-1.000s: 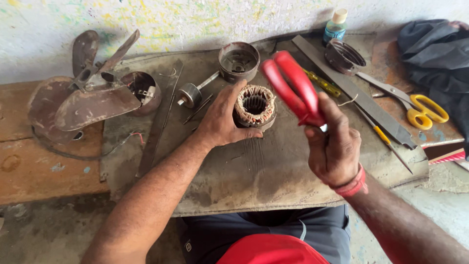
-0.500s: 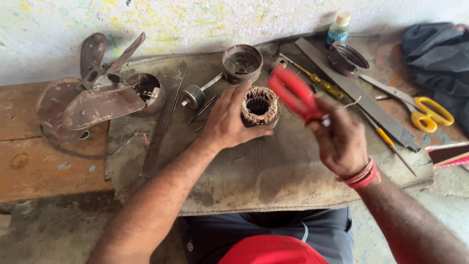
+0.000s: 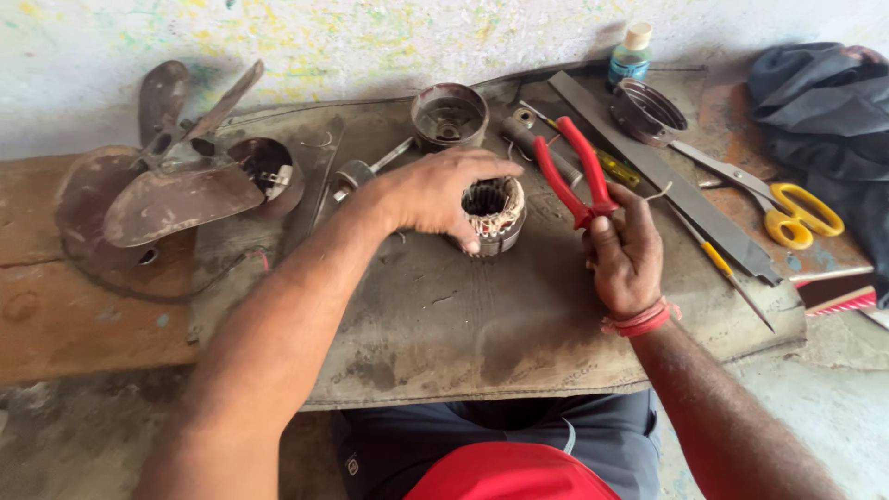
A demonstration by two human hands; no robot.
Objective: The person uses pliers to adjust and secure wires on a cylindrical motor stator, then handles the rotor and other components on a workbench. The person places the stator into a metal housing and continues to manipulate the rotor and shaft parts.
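1. Stator (image 3: pixel 494 215) on mat (image 3: pixel 444 324), mid-counter, under fingers of left hand (image 3: pixel 435 193); thumb and fingertips curled round its rim, gripping from above.
2. Pliers (image 3: pixel 572 171) clasped in right hand (image 3: pixel 625 255), just right of stator, not touching it; red handles pointing up and away, splayed in a narrow V; nose hidden in fist.
3. Stator: short cylinder, hollow toothed core, coppery windings bound in pale wrap.
4. Mat: grey, stained, creased, over worn wooden counter (image 3: pixel 56 324).
5. Fan blades (image 3: pixel 167 185) far left, dull rusty metal, curved.
6. Round metal cup (image 3: pixel 450 116) behind stator, grimy.
7. Scissors (image 3: pixel 787 204) far right, yellow loops, well apart from hands.
8. Flat file (image 3: pixel 667 181) beside pliers, long, grey.
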